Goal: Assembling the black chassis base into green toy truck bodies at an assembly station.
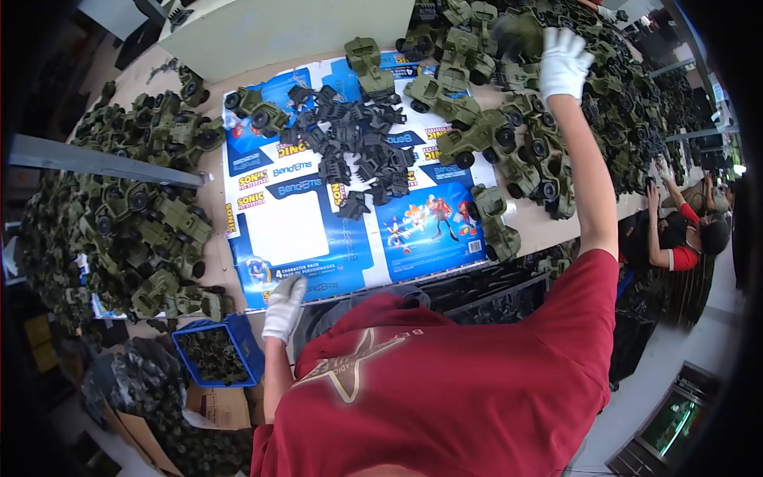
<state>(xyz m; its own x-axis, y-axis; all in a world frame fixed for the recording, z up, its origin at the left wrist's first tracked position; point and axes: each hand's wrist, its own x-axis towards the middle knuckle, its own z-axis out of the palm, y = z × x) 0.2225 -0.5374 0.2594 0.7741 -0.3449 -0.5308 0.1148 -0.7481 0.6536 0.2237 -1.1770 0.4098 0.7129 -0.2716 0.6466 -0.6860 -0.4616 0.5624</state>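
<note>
My right hand (pixel 566 65), in a white glove, reaches far out over a pile of olive-green toy jeeps (pixel 457 60). Its fingers are stretched and spread. Just left of it is a motion-blurred olive toy jeep (pixel 519 36), and no grip on it shows. My left hand (pixel 284 310), also gloved in white, lies with extended fingers at the near edge of a blue-and-white printed sheet (pixel 350 242); nothing shows in it. A heap of small black plastic parts (pixel 358 139) sits on the sheet, with one olive jeep (pixel 494 222) at its right edge.
More olive jeeps (pixel 151 211) are piled at the left, crossed by a grey metal bar (pixel 103 161). A pale board (pixel 286 36) stands at the back. Below the table are a blue crate (pixel 253 350) of dark parts and cardboard (pixel 218 405). Another person (pixel 687 230) works at right.
</note>
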